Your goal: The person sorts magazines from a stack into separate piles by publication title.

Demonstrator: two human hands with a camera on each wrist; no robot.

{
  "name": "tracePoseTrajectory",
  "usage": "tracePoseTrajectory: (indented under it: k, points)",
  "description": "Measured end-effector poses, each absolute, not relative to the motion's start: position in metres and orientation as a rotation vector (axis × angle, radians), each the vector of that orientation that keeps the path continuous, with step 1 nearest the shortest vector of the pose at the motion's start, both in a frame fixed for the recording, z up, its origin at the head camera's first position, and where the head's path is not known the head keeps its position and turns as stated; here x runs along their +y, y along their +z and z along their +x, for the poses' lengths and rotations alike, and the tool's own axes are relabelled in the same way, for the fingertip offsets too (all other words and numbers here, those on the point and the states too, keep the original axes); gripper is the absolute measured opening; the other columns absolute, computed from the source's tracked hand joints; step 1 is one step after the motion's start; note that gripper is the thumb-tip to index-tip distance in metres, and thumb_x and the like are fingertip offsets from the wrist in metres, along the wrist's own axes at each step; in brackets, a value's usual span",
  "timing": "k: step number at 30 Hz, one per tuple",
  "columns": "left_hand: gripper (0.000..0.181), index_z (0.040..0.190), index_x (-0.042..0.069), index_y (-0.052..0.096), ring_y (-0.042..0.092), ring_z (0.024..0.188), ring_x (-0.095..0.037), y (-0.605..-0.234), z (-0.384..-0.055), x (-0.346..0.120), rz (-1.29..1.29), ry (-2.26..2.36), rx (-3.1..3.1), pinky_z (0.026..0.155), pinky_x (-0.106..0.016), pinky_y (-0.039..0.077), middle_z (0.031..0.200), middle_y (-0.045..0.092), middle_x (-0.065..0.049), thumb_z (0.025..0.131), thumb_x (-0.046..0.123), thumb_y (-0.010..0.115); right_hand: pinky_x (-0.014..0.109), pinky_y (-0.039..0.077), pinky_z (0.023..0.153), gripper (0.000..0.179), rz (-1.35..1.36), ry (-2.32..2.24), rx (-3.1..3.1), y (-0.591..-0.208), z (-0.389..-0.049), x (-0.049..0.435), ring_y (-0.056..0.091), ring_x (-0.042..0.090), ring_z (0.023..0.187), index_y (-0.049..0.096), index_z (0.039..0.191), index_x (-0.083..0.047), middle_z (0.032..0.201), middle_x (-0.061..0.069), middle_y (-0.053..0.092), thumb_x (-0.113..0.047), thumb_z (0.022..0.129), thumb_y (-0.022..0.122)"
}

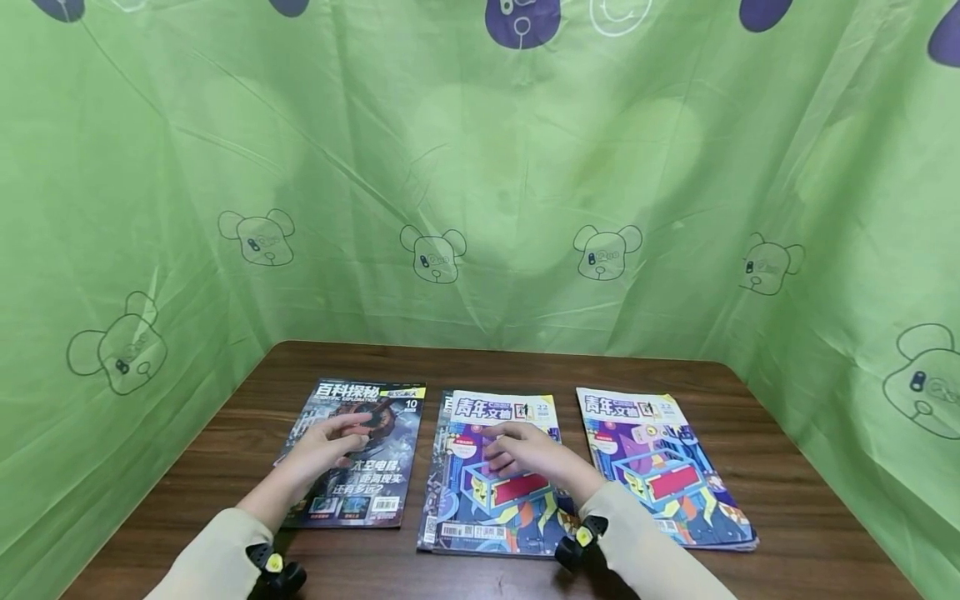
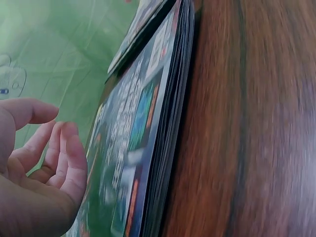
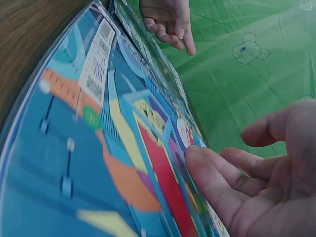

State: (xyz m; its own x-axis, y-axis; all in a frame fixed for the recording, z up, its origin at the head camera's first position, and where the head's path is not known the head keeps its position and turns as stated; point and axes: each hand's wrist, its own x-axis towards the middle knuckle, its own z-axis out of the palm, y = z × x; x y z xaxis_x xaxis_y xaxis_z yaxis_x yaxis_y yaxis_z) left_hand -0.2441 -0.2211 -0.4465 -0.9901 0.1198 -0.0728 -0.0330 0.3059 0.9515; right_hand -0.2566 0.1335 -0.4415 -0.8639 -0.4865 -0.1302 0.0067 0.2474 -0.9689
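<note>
Left grip and right grip hang loosely spread, pinching nothing. Left magazine, middle magazine stack: likely light, bendy, slick-covered; best pinched by near edges.

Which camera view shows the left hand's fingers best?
The left wrist view. There the left hand is largest, its fingers bent and holding nothing, though the left edge crops it. The head view has it uncropped but small, over the dark-covered magazine. The right wrist view catches it at the top edge, cut off.
</note>
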Motion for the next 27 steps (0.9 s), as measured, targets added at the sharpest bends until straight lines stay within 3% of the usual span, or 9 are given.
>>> tracePoseTrajectory:
  k: [11, 27]
  points:
    - [0.05, 0.143, 0.003, 0.053, 0.063, 0.107, -0.03, -0.45, -0.246, -0.194, 0.128, 1.777, 2.367, 0.084, -0.046, 0.057, 0.128, 0.062, -0.019, 0.096, 0.014, 0.064, 0.043, 0.06, 0.085, 0.046, -0.407, -1.676, 2.128, -0.439, -0.252, 0.166, 0.068, 0.035, 0.099, 0.047, 0.14, 0.013, 0.12, 0.027, 0.065, -0.015, 0.104, 0.05]
    - [0.051, 0.145, -0.005, 0.047, 0.064, 0.113, -0.033, -0.451, -0.246, -0.168, 0.275, 1.825, 2.194, 0.092, -0.043, 0.057, 0.135, 0.056, -0.028, 0.099, 0.013, 0.061, 0.04, 0.061, 0.078, 0.045, -0.309, -1.612, 2.271, -0.442, -0.247, 0.204, 0.068, 0.028, 0.091, 0.048, 0.138, 0.013, 0.109, 0.019, 0.068, -0.013, 0.102, 0.049]
